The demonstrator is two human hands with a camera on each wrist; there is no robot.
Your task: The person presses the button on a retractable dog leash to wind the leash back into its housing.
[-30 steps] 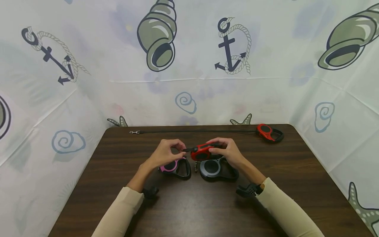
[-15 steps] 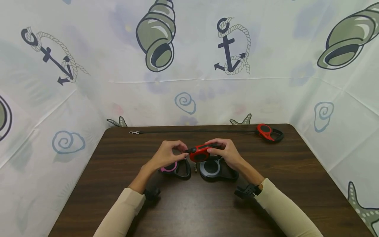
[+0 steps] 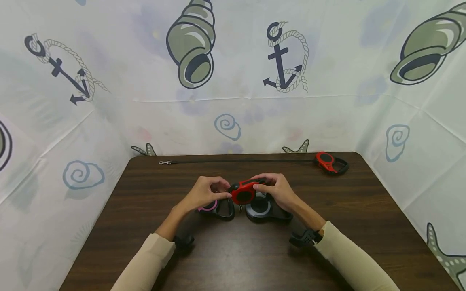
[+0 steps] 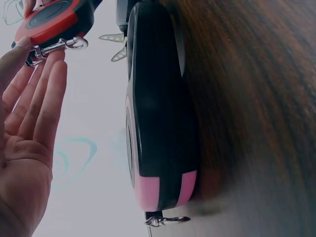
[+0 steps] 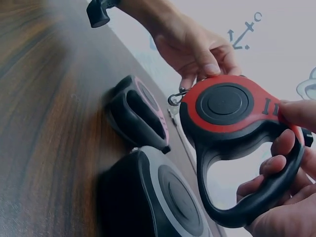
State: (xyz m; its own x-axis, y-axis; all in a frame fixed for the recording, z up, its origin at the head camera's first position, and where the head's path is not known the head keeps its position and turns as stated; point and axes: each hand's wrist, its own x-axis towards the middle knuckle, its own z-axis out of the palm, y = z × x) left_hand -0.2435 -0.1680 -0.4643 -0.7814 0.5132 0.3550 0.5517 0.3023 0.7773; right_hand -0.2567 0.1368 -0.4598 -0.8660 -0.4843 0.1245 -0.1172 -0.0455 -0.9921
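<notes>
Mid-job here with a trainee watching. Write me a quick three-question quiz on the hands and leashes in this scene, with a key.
1. Which hand has its fingers curled round the handle of the raised red leash?
2. True or false: the far red leash has its strap fully wound in.
3. Fill in: in the head view, the pink leash is to the ____ of the gray leash.

Key:
1. The right hand.
2. False: the strap is stretched out along the table, ending in a metal clip.
3. Left.
</notes>
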